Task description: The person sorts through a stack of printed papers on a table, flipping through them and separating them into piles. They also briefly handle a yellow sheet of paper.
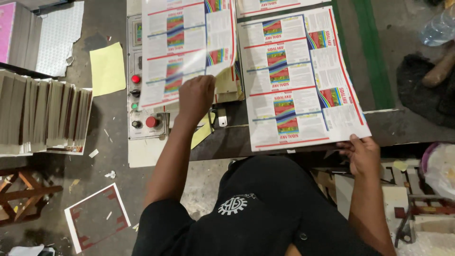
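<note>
Printed sheet on the left, lifted and curling over the control panel with its red buttons; left hand pinches its lower edge, fingers closed on it. Far left: stack of cut sheets on edge, yellow paper on the floor. Right of centre: second printed sheet lies flat on the machine table. Right hand grips its lower right corner, thumb on top.
</note>
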